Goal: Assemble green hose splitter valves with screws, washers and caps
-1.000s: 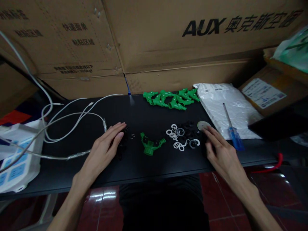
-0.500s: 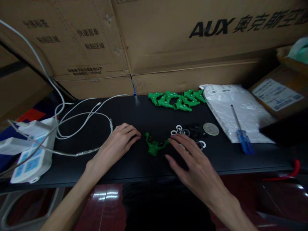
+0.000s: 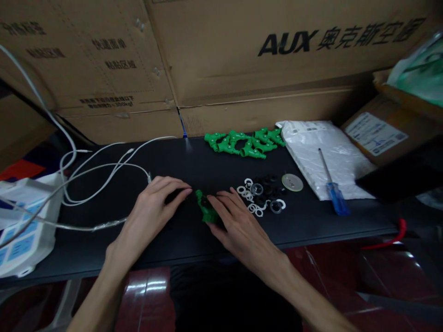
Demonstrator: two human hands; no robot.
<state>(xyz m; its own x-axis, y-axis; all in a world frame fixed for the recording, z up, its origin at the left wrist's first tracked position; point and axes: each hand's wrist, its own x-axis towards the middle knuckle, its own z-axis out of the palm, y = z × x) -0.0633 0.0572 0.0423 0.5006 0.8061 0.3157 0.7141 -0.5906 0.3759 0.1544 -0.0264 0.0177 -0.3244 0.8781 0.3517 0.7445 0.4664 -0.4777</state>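
Observation:
A green plastic Y-shaped hose fitting [image 3: 208,214] rests on the black table in front of me. My right hand [image 3: 238,221] reaches over its right side, fingers on top and thumb at the near edge, and hides much of it. Just left of the fitting, my left hand [image 3: 161,198] has thumb and forefinger tips pinched together; whatever is between them is too small to make out. To the right of my right hand lie white rings [image 3: 241,189], clear rings [image 3: 256,189] and small black parts [image 3: 272,186].
Several green fittings [image 3: 238,144] line the back by a cardboard box [image 3: 242,60]. A round disc [image 3: 292,182], a white plastic bag [image 3: 321,147] and a blue-handled screwdriver [image 3: 336,198] lie right. White cables [image 3: 114,166] and a power strip [image 3: 34,230] occupy the left.
My right hand has moved left from the fitting's right arm and closed over its body. My left hand's thumb and forefinger remain together beside it. The camera view has shifted right.

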